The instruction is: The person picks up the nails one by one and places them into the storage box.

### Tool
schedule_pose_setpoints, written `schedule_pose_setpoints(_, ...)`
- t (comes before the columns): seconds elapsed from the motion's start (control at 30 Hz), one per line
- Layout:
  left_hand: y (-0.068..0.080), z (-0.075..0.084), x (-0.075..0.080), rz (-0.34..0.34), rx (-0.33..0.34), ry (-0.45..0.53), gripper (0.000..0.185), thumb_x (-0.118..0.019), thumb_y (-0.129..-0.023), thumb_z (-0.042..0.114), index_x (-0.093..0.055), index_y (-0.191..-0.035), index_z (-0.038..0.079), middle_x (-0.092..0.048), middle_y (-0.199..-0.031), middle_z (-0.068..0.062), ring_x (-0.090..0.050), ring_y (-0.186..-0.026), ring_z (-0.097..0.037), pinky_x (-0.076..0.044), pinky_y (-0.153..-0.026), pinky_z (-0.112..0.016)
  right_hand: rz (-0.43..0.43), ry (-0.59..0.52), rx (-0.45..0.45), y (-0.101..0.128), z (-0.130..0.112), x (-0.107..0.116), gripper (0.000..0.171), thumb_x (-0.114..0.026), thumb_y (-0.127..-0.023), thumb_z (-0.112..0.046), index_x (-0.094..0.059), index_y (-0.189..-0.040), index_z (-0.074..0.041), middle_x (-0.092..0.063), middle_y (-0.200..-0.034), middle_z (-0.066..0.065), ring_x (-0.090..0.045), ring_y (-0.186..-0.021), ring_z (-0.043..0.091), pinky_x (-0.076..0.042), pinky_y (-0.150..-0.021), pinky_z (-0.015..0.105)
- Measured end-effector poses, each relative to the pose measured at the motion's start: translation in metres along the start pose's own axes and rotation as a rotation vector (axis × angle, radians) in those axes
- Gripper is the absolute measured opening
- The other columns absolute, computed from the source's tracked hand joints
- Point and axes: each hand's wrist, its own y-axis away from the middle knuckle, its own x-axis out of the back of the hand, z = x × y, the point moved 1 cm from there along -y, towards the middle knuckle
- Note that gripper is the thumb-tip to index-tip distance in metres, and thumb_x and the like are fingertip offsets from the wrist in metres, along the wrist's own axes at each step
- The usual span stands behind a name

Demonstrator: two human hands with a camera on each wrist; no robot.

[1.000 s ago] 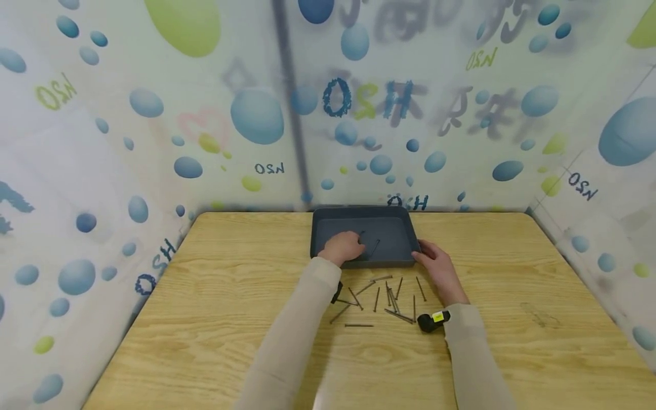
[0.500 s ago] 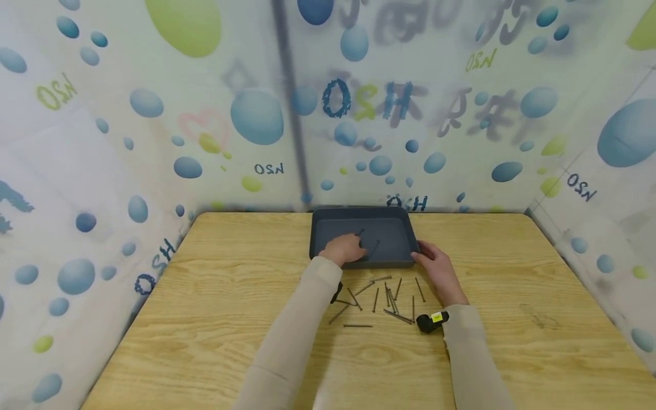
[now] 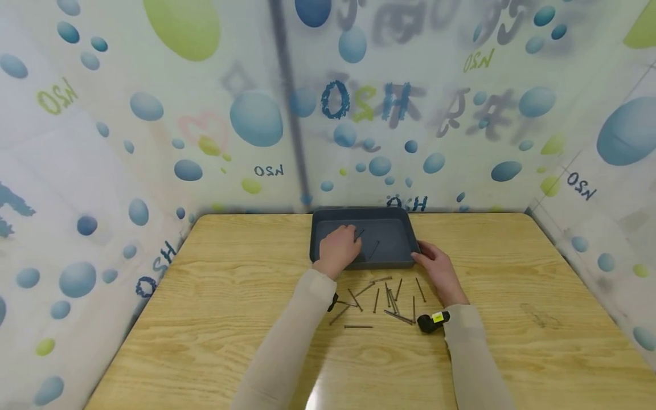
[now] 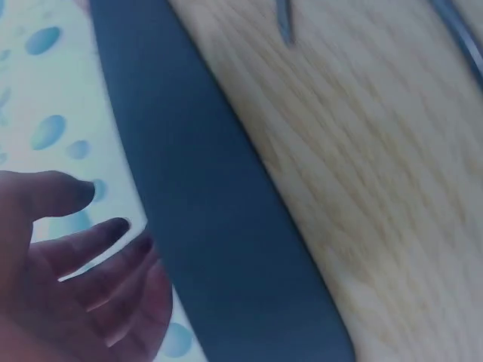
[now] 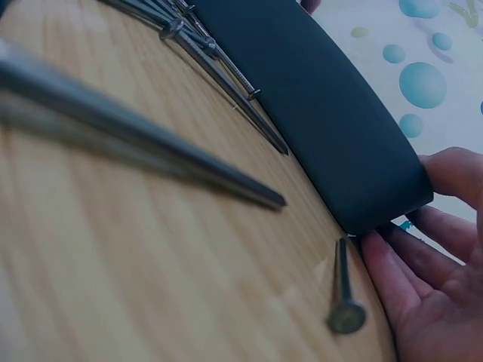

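Observation:
A dark grey rectangular tray (image 3: 392, 230) stands at the back of the wooden table. My left hand (image 3: 339, 250) is over its left part. In the left wrist view, the thumb and fingers of that hand stand apart with nothing between them, beyond the tray wall (image 4: 204, 196). Two nails (image 3: 374, 249) lie inside the tray near this hand. My right hand (image 3: 437, 267) holds the tray's front right corner, thumb at the rim and fingers low against the side. Close to its fingers in the right wrist view lies a nail (image 5: 344, 294).
Several loose nails (image 3: 376, 300) are scattered on the table (image 3: 230, 296) in front of the tray, some crossing each other. A patterned wall sheet (image 3: 230, 188) rises right behind the tray and on both sides.
My left hand has lifted and drawn slightly back from the tray's floor, its fingers loosening. The two nails stay in the tray. My right hand keeps its place at the corner.

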Motion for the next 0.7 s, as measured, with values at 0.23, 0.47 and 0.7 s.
schedule_pose_setpoints(0.23,0.024,0.011,0.010,0.167,-0.116,0.203,0.022,-0.049,-0.092,0.032,-0.062,-0.103,0.019,-0.058,-0.083,0.006,-0.046,-0.051,-0.006,-0.038,-0.043,-0.023,0.000,-0.005,0.000,0.000,-0.001,0.002,0.053,-0.055,-0.089,-0.026,-0.038,-0.136,-0.010,-0.038,-0.136,0.012,-0.035,-0.124,0.025,-0.030,-0.098,0.042)
schedule_pose_setpoints(0.47,0.046,0.018,0.013,0.090,-0.172,0.295,0.019,-0.051,-0.091,0.033,-0.063,-0.091,0.019,-0.051,-0.079,0.007,-0.047,-0.060,-0.007,-0.040,-0.050,-0.024,-0.003,-0.010,0.005,-0.001,0.001,0.000,0.051,-0.056,-0.089,-0.026,-0.039,-0.135,-0.010,-0.039,-0.135,0.012,-0.037,-0.123,0.024,-0.030,-0.098,0.041)
schedule_pose_setpoints(0.7,0.060,0.019,0.013,-0.048,-0.195,0.280,0.022,-0.052,-0.089,0.037,-0.064,-0.100,0.022,-0.057,-0.092,0.007,-0.054,-0.078,-0.008,-0.045,-0.064,-0.026,-0.007,-0.008,0.007,0.000,0.000,0.001,0.052,-0.055,-0.089,-0.026,-0.038,-0.136,-0.010,-0.038,-0.136,0.012,-0.036,-0.123,0.025,-0.031,-0.098,0.041)
